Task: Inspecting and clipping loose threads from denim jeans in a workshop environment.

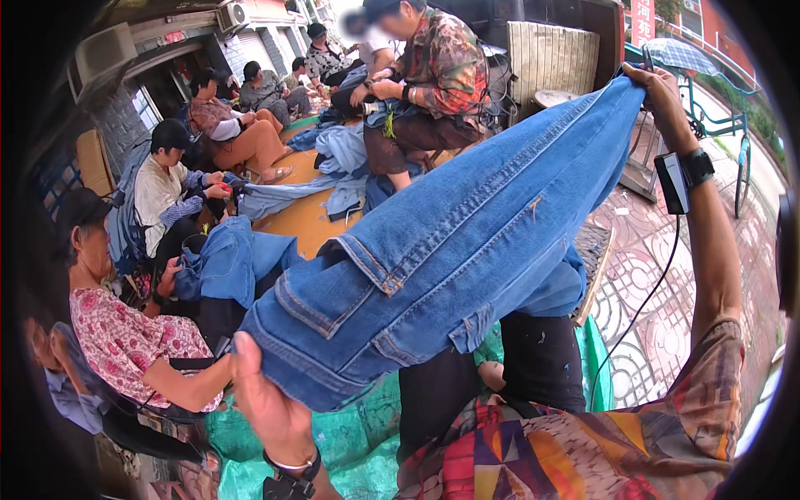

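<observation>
A pair of blue denim jeans (500,208) with long stitched seams and flap pockets stretches across the view, over my lap. My left hand (275,412) grips its lower left end; the thumb lies at the cloth's edge and the fingers are hidden behind it. Raised at the upper right, my right hand (660,96) is closed round the bunched narrow end. A small dark pointed tool (647,57) sticks up beside its fingers, its kind unclear. One short loose thread (534,202) shows on the denim.
Several people sit round a low pile of denim (342,150) on a yellow-brown surface (304,212). Close on my left, a person in a floral top (125,325) handles jeans (221,262). Green sheeting (358,442) lies underfoot. A black cable (646,308) hangs from my right wrist.
</observation>
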`<action>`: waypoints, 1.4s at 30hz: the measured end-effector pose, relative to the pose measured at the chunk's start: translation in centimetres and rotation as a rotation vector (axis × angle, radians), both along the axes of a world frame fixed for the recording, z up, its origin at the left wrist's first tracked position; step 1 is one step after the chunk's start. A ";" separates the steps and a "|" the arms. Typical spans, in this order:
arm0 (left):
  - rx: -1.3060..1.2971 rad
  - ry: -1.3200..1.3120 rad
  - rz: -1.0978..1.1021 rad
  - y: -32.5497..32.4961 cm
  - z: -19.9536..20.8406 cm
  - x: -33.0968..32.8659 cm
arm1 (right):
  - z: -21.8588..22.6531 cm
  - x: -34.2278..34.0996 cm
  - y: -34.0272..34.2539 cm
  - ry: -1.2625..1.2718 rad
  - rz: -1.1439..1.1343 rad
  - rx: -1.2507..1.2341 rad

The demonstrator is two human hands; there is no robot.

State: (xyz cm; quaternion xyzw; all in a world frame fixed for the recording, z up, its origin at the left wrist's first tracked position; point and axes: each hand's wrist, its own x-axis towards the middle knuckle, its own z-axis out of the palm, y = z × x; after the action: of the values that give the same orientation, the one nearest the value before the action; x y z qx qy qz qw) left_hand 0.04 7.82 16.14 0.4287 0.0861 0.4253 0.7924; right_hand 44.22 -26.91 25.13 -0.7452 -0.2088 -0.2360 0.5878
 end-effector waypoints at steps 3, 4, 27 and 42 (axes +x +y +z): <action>-0.038 0.124 -0.081 1.7 -4.4 2.8 | -4.0 1.2 1.8 0.010 -0.064 -0.142; 0.024 0.208 -0.127 3.3 -7.2 4.4 | -7.4 3.6 1.0 -0.006 -0.166 -0.264; -0.381 0.389 -0.411 -1.1 -19.6 2.5 | -21.3 -15.1 9.1 -0.045 0.421 -0.713; 0.456 0.644 0.462 -2.9 -15.8 1.1 | -17.8 -23.4 11.7 0.069 0.607 -0.587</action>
State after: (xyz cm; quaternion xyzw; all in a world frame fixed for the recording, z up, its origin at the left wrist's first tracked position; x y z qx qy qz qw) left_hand 1.11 4.94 0.30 0.6722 0.3256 0.4439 0.4950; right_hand 20.84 -15.23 7.37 -0.7930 -0.4573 0.0427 0.4002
